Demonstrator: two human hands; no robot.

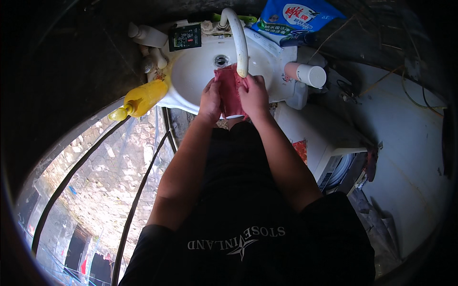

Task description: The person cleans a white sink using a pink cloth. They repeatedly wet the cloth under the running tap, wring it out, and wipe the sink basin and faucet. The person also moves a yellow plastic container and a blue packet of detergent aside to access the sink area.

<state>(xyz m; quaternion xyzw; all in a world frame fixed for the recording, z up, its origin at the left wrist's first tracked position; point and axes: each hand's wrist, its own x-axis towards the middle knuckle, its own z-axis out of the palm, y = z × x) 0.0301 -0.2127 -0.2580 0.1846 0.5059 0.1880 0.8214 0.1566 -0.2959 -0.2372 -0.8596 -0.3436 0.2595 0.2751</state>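
A red cloth (228,91) is stretched between my two hands over the front part of a white ceramic washbasin (189,68). My left hand (211,99) grips its left edge. At the upper right of the cloth, my right hand (254,95) has its fingers closed on the fabric. The white curved faucet spout (239,39) arches over the basin and ends right above the cloth, close to my right hand. Behind the cloth the drain (221,60) is visible. Whether water runs from the spout I cannot tell.
A yellow pump bottle (145,98) lies tilted at the basin's left. A dark packet (185,37), a white bottle (147,35) and a blue detergent bag (295,19) line the back. A pink-and-white canister (306,74) sits right, above a washing machine (322,136).
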